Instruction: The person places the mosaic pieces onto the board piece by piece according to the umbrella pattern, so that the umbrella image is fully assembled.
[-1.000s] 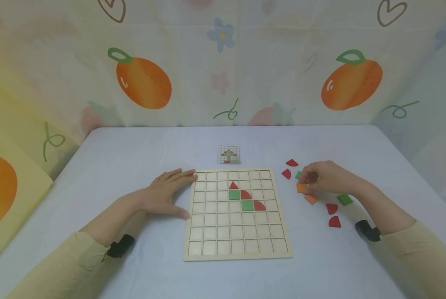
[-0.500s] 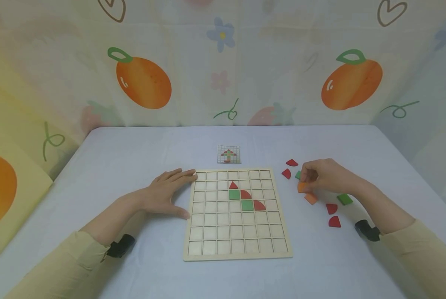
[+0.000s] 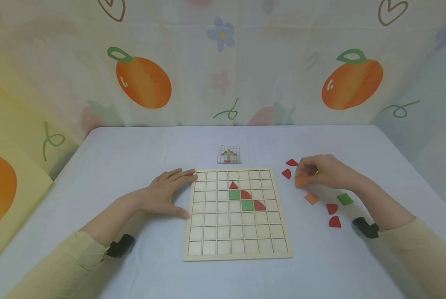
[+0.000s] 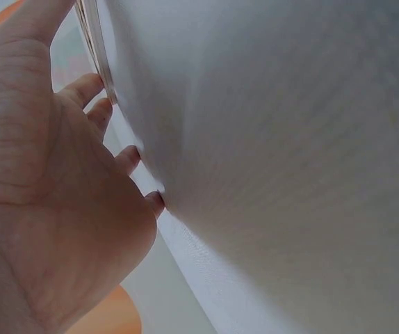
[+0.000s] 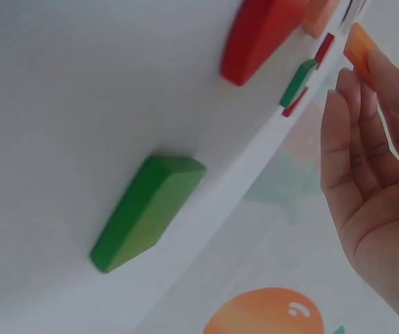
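My right hand [image 3: 325, 171] pinches an orange square tile [image 5: 359, 47] between thumb and fingers, raised off the table in the right wrist view. Spread out, the fingers of my left hand [image 3: 168, 193] touch the left edge of a wooden grid board [image 3: 238, 232]. On the board lie a red triangle [image 3: 233, 185], two green squares [image 3: 234, 194] and two red quarter-circle tiles [image 3: 246, 194], stepping down to the right. Below the right hand, another orange tile [image 3: 311, 198] lies on the table. The small green tile at the back right is hidden by the hand in the head view.
Behind the board lies a small pattern card [image 3: 229, 154] with a coloured figure on a grid. Two red tiles [image 3: 286, 173] lie left of the right hand. Nearer the front are a green tile [image 3: 345, 199] and two more red tiles [image 3: 332, 208].
My right hand has picked up the orange square tile and moved slightly up and left with it, covering the small green tile behind. The left hand and the board have stayed put.
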Available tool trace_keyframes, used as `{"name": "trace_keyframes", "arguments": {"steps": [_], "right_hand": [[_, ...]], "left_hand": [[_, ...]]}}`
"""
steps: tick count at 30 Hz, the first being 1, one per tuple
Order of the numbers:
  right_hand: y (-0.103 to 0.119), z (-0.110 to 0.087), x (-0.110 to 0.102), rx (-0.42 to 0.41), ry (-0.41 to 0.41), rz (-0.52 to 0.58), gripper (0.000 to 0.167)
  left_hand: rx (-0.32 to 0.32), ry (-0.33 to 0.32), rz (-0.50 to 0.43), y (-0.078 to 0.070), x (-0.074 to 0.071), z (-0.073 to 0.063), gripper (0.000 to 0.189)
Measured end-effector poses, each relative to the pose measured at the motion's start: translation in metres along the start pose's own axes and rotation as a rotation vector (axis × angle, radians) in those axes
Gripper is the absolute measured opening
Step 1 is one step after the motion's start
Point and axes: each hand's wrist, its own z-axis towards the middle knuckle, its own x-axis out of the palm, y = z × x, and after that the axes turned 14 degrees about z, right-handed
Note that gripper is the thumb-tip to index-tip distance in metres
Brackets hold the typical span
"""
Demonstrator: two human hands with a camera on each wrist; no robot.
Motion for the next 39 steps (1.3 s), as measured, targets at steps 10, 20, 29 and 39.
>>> {"name": "trace_keyframes", "arguments": {"steps": [10, 20, 29, 39], "right_hand": [[0.021, 0.004, 0.008, -0.072, -0.034, 0.088, 0.016], [0.044, 0.015, 0.022, -0.086, -0.024, 0.215, 0.016], [0.068, 0.035, 0.043, -0.119, 0.04, 0.247, 0.013], [0.088, 0.047, 0.07, -0.148, 0.155, 0.287, 0.013]], "left_hand": [[0.003, 0.002, -0.011, -0.001, -0.002, 0.0, 0.105], [0.004, 0.001, -0.016, -0.002, -0.003, -0.001, 0.105], [0.005, 0.002, -0.022, -0.001, -0.003, -0.001, 0.106], [0.009, -0.002, -0.027, -0.001, -0.002, -0.001, 0.105]]}}
